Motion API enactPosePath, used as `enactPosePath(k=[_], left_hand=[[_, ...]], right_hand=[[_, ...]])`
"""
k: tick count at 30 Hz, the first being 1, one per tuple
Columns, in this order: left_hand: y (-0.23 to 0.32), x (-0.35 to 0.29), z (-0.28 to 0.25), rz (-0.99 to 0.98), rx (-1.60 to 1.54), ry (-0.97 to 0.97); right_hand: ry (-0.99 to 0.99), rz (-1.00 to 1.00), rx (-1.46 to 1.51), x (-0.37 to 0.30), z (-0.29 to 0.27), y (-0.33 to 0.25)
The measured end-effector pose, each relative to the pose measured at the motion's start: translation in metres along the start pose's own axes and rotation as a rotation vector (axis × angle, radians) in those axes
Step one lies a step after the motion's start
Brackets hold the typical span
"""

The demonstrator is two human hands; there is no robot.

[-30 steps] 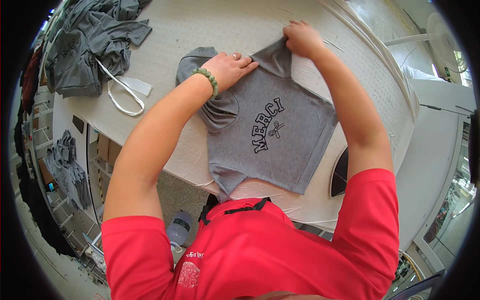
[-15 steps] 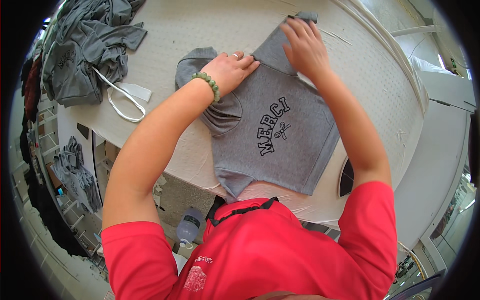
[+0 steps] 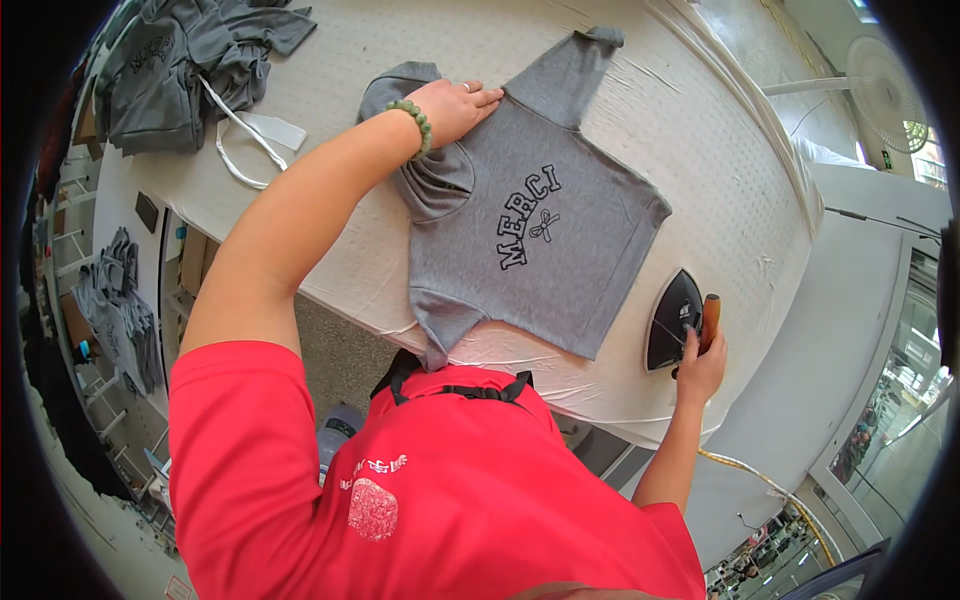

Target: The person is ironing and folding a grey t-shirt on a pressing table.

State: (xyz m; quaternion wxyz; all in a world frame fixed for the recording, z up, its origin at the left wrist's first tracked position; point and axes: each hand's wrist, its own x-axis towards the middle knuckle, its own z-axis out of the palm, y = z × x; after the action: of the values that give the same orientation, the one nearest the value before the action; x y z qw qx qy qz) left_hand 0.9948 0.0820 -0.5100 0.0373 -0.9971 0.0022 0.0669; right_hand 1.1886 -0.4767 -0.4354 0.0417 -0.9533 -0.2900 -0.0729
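Note:
A grey sweatshirt (image 3: 570, 260) lies spread on the pale padded table, with dark-outlined lettering and a small bow on its front. My left hand (image 3: 458, 108) rests on it with fingers stretched out flat, near the base of the far sleeve. Bunched fabric lies beneath that wrist, which wears a green bead bracelet. Off to the right, my right hand (image 3: 704, 366) is closed around the brown handle of a dark iron (image 3: 668, 322). The iron sits on the table's right side, apart from the sweatshirt; part of its handle is hidden by my fingers.
A heap of grey garments (image 3: 190, 70) lies at the table's far left, beside a white strap (image 3: 232, 150). More grey garments (image 3: 118, 310) hang or lie below the left edge. A yellowish hose (image 3: 775, 485) runs at the lower right. A fan (image 3: 885, 95) stands far right.
My right hand has left the far sleeve, come back toward me on the right and taken hold of the iron's handle. The left hand stays on the sweatshirt. The view has shifted slightly.

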Motion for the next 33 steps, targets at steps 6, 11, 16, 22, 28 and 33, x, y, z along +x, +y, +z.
enactPosePath(k=[6,11,16,22,28,33], left_hand=[[0.006,0.001,0.002,-0.088,-0.026,-0.056],[0.004,0.000,0.006,-0.049,0.020,0.057],[0.009,0.000,0.001,-0.068,-0.031,0.046],[0.016,-0.028,-0.012,-0.049,-0.040,-0.003],[0.062,-0.093,-0.022,-0.309,-0.239,0.671],[0.162,-0.184,0.002,-0.405,-0.472,0.466]], right_hand=[[-0.636,0.523,0.404,0.076,-0.011,-0.017],[-0.632,0.107,0.426,0.147,-0.030,-0.147],[-0.616,-0.227,0.283,0.209,0.028,-0.289],[-0.678,-0.270,0.183,0.229,0.047,-0.385],[-0.737,-0.455,0.216,0.212,0.048,-0.401],[-0.744,-0.613,0.192,0.200,0.050,-0.414]])
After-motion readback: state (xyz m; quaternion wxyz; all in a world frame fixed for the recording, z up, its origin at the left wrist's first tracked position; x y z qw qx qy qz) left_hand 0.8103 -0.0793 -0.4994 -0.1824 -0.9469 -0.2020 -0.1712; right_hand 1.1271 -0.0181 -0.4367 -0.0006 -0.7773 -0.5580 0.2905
